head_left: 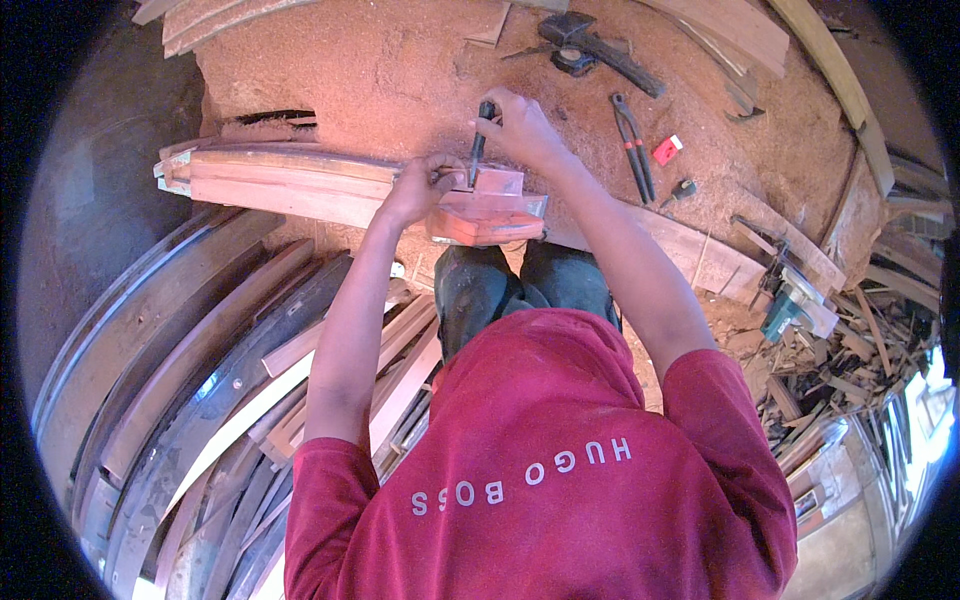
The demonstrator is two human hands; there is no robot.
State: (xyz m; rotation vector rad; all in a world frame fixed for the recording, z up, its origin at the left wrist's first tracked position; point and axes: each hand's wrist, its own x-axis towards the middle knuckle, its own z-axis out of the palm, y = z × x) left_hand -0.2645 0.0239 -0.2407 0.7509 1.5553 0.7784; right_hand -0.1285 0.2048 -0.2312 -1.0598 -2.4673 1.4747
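My right hand is closed around the black handle of a chisel-like tool, held upright with its metal end down at a notched pink-brown wooden block. My left hand is at the block's left side, fingers curled beside the tool's lower end; whether they grip the wood or the blade I cannot tell. A long wooden beam runs leftward beneath my hands, and an orange-faced lower piece juts out above my knees.
Sawdust covers the ground. Long-handled pincers, a small red object and a dark hammer-like tool lie beyond my right hand. A green power saw sits at right. Curved planks fill the lower left; wood scraps pile at right.
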